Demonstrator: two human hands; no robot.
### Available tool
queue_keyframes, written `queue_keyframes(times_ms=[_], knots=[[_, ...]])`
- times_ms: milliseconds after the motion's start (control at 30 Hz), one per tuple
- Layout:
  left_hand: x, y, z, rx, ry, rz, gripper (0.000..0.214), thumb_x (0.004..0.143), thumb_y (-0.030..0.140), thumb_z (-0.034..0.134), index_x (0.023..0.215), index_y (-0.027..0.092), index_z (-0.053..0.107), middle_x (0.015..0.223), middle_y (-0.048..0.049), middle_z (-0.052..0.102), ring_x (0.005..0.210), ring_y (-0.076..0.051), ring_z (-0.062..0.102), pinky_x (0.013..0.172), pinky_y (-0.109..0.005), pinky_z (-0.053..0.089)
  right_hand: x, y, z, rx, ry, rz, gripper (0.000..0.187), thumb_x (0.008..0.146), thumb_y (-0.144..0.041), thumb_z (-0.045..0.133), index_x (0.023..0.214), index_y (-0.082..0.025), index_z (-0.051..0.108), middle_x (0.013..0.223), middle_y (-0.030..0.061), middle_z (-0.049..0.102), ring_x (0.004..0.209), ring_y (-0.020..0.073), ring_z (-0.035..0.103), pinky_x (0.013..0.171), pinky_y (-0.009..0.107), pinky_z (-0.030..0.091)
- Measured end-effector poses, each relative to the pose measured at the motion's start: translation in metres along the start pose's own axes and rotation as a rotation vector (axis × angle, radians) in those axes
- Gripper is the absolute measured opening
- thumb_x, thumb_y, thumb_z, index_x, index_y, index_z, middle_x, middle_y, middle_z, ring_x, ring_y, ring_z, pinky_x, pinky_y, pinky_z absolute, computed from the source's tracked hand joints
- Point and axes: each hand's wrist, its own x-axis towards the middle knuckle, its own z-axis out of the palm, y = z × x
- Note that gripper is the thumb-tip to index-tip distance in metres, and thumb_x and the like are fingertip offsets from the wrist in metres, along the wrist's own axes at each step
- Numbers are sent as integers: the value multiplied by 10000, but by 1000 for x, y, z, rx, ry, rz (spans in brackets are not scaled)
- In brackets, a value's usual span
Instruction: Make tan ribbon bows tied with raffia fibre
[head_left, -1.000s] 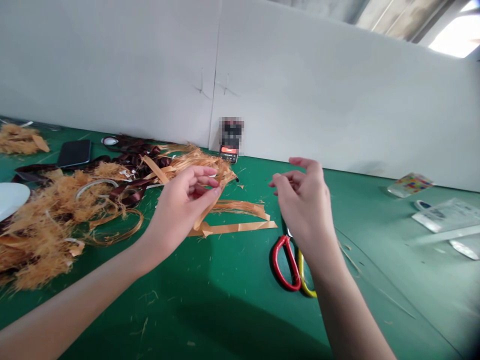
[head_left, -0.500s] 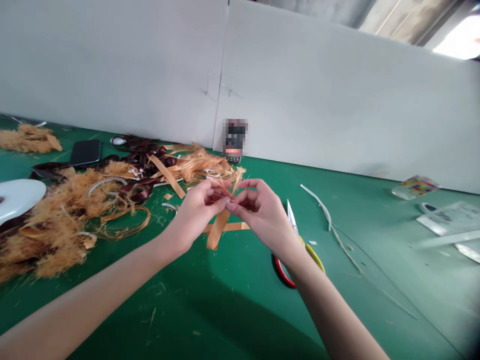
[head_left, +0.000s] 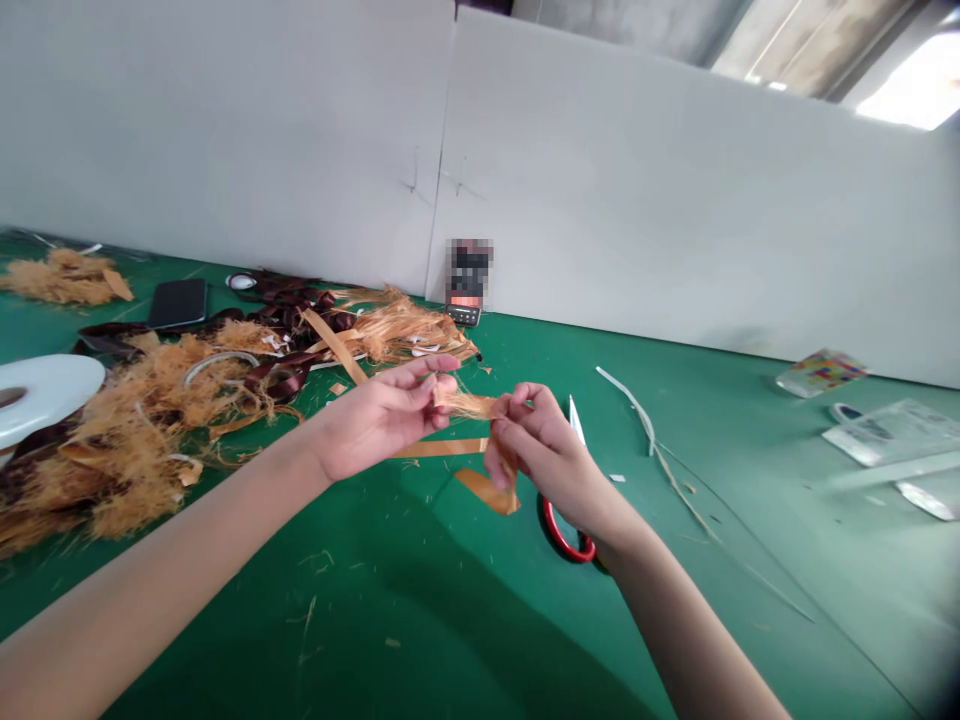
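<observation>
I note the left hand (head_left: 375,420) and right hand (head_left: 546,447) have drawn apart, each pinching the frayed ribbon (head_left: 472,404) stretched between them, apparently leaving that span exposed for working.

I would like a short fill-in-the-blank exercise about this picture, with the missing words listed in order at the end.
1. The left hand and the right hand hold a frayed tan strip above a ____ table top.
2. The scissors lie closer to the ____ hand.
3. The handle loop in clear view on the scissors is ____.
4. The white spool is cut off by the ____ edge of the picture.

Missing words: green; right; red; left.
</observation>
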Motion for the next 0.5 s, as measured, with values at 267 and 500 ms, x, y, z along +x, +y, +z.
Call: queue_keyframes(times_ms=[267,500], knots=[[0,8,-13,168,207,164,129,848,253,597,959,235,659,906,-24,594,734,-123,540,670,-249,466,-11,-4,-1,92,251,90,257,814,-288,620,872,-227,376,695,-104,409,414,-3,256,409,196,133],[-14,-6,13,998,-74,248,530,669,384,804,1157,283,622,1256,-42,635,1185,-257,559,997,-376,436,-11,-1,7,-42,214,99,248,783,-335,635,851,-215,430,653,-96,417,454,28,290,410,186,205]])
